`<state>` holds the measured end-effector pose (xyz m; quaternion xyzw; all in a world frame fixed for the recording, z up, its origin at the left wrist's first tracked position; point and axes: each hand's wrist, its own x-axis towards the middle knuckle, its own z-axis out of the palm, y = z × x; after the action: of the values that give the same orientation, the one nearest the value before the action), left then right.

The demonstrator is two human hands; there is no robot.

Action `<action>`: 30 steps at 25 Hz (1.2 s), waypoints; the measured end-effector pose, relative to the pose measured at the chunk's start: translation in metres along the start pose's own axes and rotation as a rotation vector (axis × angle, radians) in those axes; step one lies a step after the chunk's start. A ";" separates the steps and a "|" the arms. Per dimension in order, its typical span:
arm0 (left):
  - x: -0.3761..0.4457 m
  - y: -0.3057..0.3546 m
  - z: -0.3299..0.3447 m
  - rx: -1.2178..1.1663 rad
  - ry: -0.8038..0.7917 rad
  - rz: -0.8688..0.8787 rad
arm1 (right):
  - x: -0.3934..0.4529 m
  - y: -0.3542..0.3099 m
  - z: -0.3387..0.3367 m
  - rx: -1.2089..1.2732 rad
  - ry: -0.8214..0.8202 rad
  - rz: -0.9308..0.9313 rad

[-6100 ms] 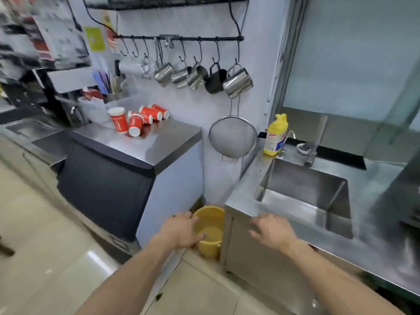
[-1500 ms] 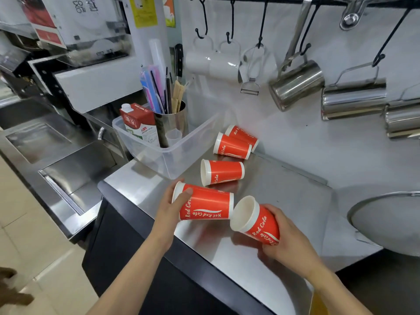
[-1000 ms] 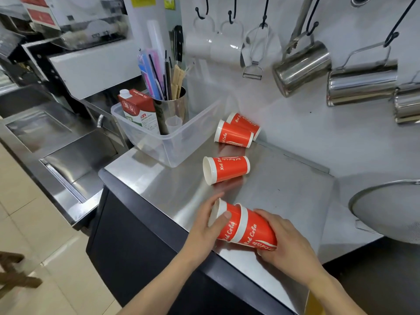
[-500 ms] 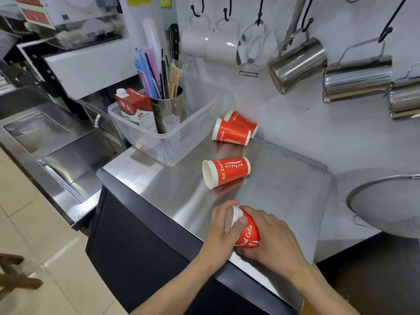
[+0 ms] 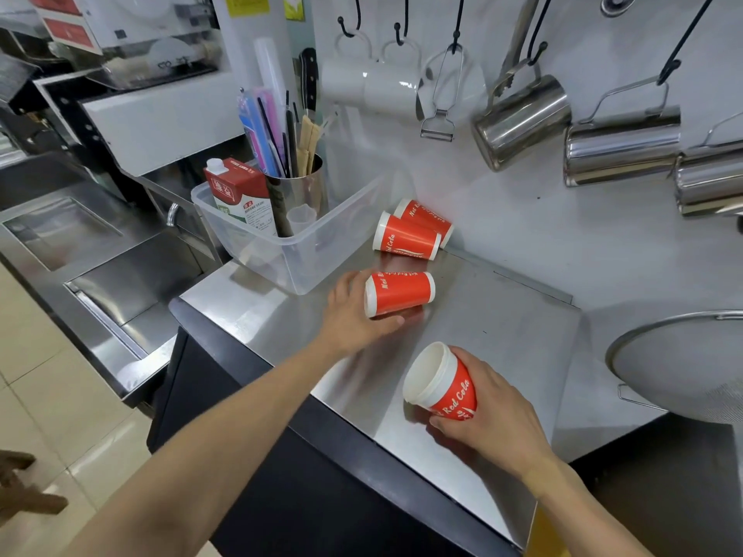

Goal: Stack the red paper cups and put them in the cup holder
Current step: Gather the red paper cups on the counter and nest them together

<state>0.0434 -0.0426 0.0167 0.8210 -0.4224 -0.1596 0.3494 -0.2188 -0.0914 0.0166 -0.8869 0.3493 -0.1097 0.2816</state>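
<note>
- While the head view is looking down at the steel surface (image 5: 502, 327), the right hand (image 5: 496, 416) is holding a nested stack of red cups (image 5: 440, 381), grip clenched around its lower body, mouth tilting up and left, near the front edge.
- Left hand (image 5: 354, 311) is reaching forward; its grip is closing on a single red cup (image 5: 400, 293) lying on its side mid-surface, thumb under the cup, fingers at the rim end.
- Two more red cups (image 5: 406, 240) are lying on their sides, touching each other, near the wall at the back.
- Clear plastic bin (image 5: 305, 251) is sitting just left of those cups, holding a red carton (image 5: 237, 190) and a metal canister of straws (image 5: 295, 190).
- Steel pitchers (image 5: 522, 122) and white mugs (image 5: 374, 86) are hanging on hooks above.
</note>
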 end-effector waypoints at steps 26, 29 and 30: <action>-0.006 -0.007 -0.026 -0.521 0.058 -0.048 | 0.022 0.020 0.001 0.015 0.068 0.038; -0.036 -0.005 -0.032 -0.785 0.030 -0.050 | 0.027 0.016 -0.002 -0.009 0.070 0.027; -0.045 -0.003 -0.033 -0.828 0.048 -0.053 | 0.027 0.015 -0.003 -0.020 0.068 0.021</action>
<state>0.0367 0.0091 0.0361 0.6251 -0.2928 -0.3059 0.6556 -0.2087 -0.1200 0.0100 -0.8817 0.3690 -0.1336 0.2618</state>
